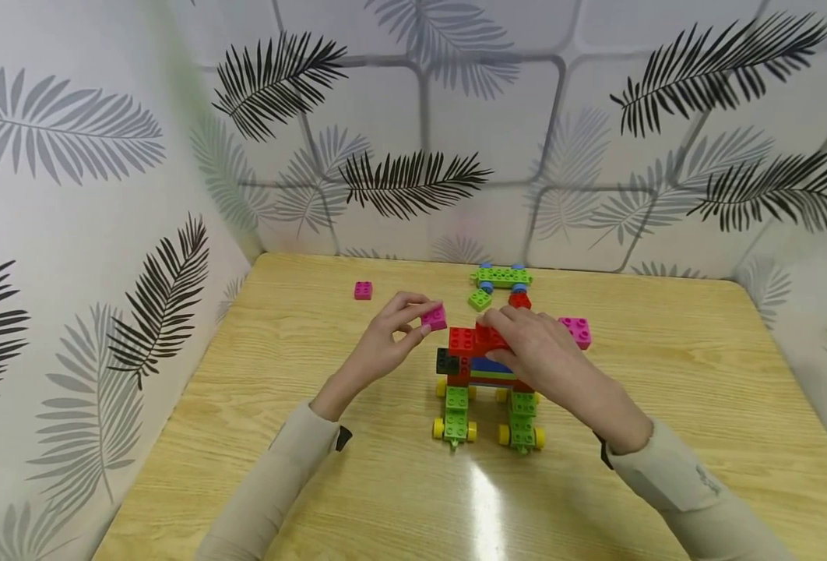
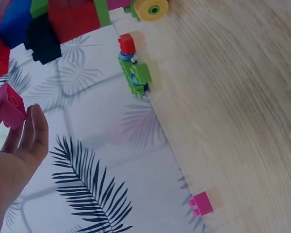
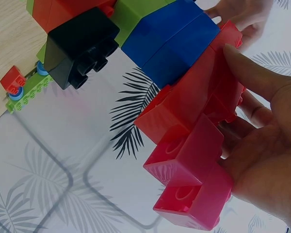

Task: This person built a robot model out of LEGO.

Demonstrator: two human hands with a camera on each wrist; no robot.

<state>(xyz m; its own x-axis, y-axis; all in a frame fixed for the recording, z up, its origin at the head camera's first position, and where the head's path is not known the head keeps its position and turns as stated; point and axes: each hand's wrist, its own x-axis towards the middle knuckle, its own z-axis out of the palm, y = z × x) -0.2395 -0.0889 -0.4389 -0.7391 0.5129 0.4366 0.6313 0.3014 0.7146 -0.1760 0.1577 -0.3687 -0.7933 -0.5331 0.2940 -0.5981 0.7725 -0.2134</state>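
My left hand (image 1: 374, 351) pinches a pink toy brick (image 1: 433, 317) between thumb and fingers, just left of a model built of toy bricks. The pinched brick (image 2: 10, 107) is seen apart from the model in the left wrist view. On the model's top, my right hand (image 1: 550, 358) grips a red brick (image 3: 191, 104), thumb on one side and fingers on the other. Pink bricks (image 3: 196, 177) jut from the model's end beside that hand. Below the red top are blue bricks (image 3: 169, 41), a black brick (image 3: 80, 46), and green legs (image 1: 455, 421) with yellow wheels.
Behind the model stands a green wheeled base (image 1: 501, 276) with blue wheels, near a loose green brick (image 1: 480, 299) and a small red brick (image 1: 519, 300). Another pink brick (image 1: 363, 291) lies at the back left of the wooden table (image 1: 301, 327). Leaf-patterned walls border the table.
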